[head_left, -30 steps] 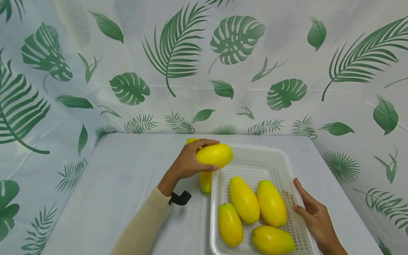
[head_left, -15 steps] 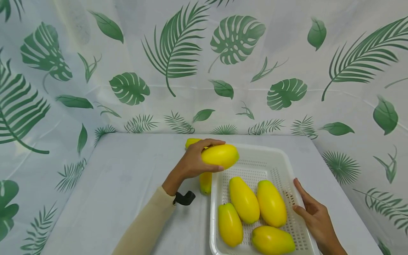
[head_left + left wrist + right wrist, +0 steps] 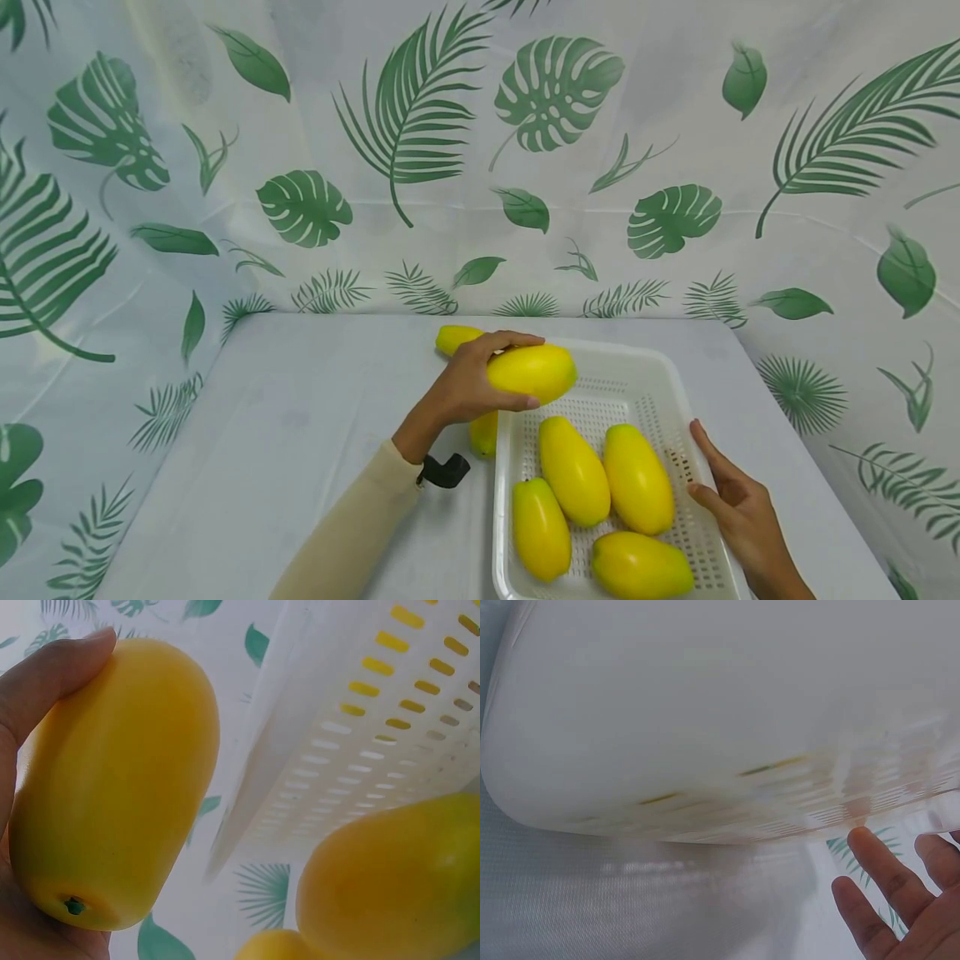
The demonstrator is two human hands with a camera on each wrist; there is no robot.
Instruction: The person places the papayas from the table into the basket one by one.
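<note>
In the head view, my left hand (image 3: pixel 472 383) grips a yellow papaya (image 3: pixel 534 372) from its left side, above the left rim of a white perforated basket (image 3: pixel 504 508). The left wrist view shows the thumb laid along this papaya (image 3: pixel 120 772), its small green stem scar facing the camera. My right hand (image 3: pixel 742 508) rests against the basket's right side, thumb at the rim. Its fingers, fairly straight in the right wrist view, touch or lie close to the basket's outer wall (image 3: pixel 675 712). Several papayas (image 3: pixel 573 471) lie inside the basket.
On the white table (image 3: pixel 300 417), one papaya (image 3: pixel 456 337) lies behind my left hand and another (image 3: pixel 483 433) beside the basket's left wall, partly hidden. A leaf-patterned sheet (image 3: pixel 450 150) encloses the table at the back and sides.
My left hand has moved to the right with the papaya, farther over the basket's rim. More of the papaya behind it shows now. The right hand and the basket have stayed put.
</note>
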